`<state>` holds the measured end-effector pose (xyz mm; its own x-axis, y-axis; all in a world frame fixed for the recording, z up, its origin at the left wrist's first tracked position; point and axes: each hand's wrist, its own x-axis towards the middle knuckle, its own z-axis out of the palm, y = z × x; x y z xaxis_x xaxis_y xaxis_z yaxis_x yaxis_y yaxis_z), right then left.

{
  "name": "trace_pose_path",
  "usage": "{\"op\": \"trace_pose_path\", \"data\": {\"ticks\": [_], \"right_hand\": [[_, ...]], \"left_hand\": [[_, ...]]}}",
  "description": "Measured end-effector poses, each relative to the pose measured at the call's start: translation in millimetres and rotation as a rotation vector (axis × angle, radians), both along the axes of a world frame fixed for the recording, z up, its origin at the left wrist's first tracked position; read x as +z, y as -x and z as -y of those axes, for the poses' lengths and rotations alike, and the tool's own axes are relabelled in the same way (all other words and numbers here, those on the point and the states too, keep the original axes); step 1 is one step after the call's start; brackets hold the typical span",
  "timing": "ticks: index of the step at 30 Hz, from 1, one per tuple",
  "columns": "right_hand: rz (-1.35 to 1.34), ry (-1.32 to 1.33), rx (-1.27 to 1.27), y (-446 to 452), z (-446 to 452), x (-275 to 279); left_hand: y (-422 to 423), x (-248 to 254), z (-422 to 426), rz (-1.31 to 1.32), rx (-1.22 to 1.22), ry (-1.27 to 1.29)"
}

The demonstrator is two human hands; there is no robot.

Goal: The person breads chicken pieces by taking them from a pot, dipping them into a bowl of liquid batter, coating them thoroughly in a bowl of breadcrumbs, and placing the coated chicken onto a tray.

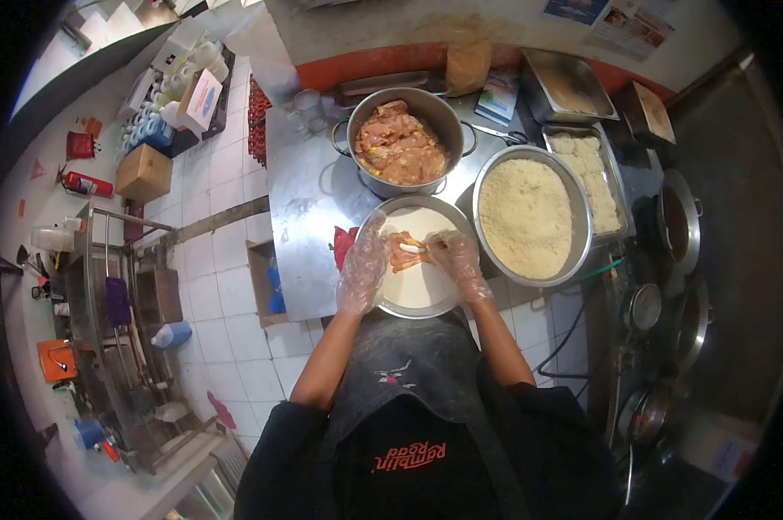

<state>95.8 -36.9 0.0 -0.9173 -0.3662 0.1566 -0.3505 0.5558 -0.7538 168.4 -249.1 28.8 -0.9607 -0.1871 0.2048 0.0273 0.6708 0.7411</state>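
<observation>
A wide metal bowl [390, 307] of pale, creamy white contents sits at the table's front edge. Over these contents is a piece of raw chicken [406, 256], flattened and orange-pink. My right hand [458, 263], in a clear plastic glove, pinches the chicken's right edge with bent fingers. My left hand [364, 269], gloved too, is at the bowl's left rim, its fingers stretched out close to the chicken's left edge. Whether it touches the meat I cannot tell. Behind stands a large pot [455, 130] heaped with raw chicken pieces [400, 143].
To the right is a big bowl of breadcrumb-like crumbs [526, 217], beside a tray of coated pieces [595, 178]. Scissors [504, 134] lie behind it. A red item [343, 243] lies left of my left hand. Pans [679, 221] stand far right; a metal rack [97, 277] stands left.
</observation>
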Motion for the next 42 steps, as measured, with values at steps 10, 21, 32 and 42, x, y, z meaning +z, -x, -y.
{"op": "trace_pose_path", "data": {"ticks": [10, 21, 32, 42], "right_hand": [[0.341, 0.139, 0.113, 11.1, 13.2, 138.8], [0.056, -0.186, 0.576, -35.5, -36.2, -18.7], [0.367, -0.006, 0.213, -10.6, 2.1, 172.4], [0.338, 0.028, 0.137, -2.0, 8.5, 203.7]], "left_hand": [[-12.7, -6.7, 7.3, 0.007, 0.165, -0.444], [-31.9, 28.1, 5.1, 0.169, 0.142, -0.569], [-36.5, 44.5, -5.8, 0.198, 0.116, -0.693], [-45.5, 56.6, -5.9, 0.140, 0.206, -0.709]]}}
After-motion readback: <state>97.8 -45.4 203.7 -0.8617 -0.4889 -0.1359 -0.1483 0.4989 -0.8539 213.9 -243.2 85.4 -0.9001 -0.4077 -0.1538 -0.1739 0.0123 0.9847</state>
